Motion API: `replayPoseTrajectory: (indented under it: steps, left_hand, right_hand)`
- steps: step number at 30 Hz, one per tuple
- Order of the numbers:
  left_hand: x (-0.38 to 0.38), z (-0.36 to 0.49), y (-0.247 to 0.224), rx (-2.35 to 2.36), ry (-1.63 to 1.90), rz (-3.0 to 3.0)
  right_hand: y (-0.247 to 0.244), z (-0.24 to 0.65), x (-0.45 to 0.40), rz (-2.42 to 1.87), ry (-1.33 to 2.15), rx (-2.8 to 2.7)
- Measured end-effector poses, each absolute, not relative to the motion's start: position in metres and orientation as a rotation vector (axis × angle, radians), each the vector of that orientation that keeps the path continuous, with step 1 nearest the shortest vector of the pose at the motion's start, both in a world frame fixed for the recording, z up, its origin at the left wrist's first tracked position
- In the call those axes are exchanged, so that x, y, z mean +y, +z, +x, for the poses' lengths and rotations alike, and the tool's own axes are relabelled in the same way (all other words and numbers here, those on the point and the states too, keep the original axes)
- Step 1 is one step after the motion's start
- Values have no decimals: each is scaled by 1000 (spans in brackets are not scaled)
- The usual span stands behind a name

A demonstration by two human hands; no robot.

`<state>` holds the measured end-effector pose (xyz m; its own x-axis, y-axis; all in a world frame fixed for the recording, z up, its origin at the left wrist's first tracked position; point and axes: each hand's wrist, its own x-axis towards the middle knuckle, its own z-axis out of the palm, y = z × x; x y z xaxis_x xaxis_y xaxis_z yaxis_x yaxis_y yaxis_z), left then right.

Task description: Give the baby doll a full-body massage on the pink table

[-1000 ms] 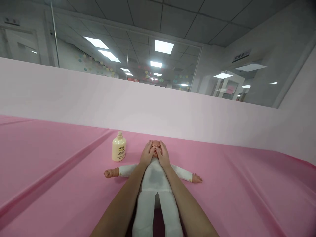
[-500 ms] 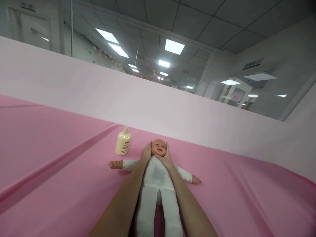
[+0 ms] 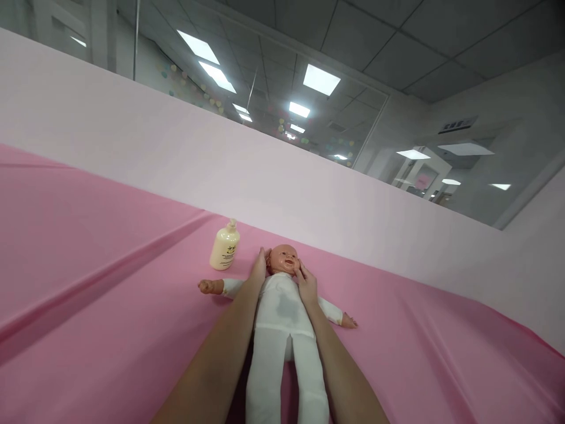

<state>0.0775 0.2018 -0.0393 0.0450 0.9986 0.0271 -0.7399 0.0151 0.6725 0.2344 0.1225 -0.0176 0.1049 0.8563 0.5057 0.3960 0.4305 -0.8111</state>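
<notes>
On a pink cover, seen from the head camera, a baby doll in a white suit lay face up, directly ahead of the wearer and between their two forearms. Its long axis ran almost straight away from the wearer: legs nearest, at the bottom edge, and head farthest off, with the face turned slightly toward the right. Both doll arms stretched out sideways, passing beneath the wearer's wrists.

The head lay between the two bare hands. The left hand stood at the left side of the head, by the ear, its fingers pointing away from the wearer. The right hand sat a little closer to the wearer, its fingertips against the cheek and jaw, slightly bent. Both hands were open, neither closed around anything. Each was about as near to the head as the other; whether the left one pressed on it could not be told.

Left of the left hand, just past one doll arm, a cream pump bottle stood upright, near a pale wall.
</notes>
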Motion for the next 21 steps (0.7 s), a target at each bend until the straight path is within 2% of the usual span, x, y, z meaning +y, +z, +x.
replayPoseTrajectory:
  steps: [4, 11, 15, 21]
  left_hand:
    - [200, 66, -37, 531, 1479, 507]
    - [192, 55, -33, 457, 1601, 410]
    - [188, 57, -34, 422, 1597, 390]
    - [190, 53, -32, 296, 1619, 336]
  right_hand:
    - [-14, 231, 116, -1134, 308, -1552]
    - [0, 220, 119, -1114, -129, -2026]
    - [10, 217, 126, -1105, -193, -2203]
    - [28, 198, 137, -1249, -248, -2076]
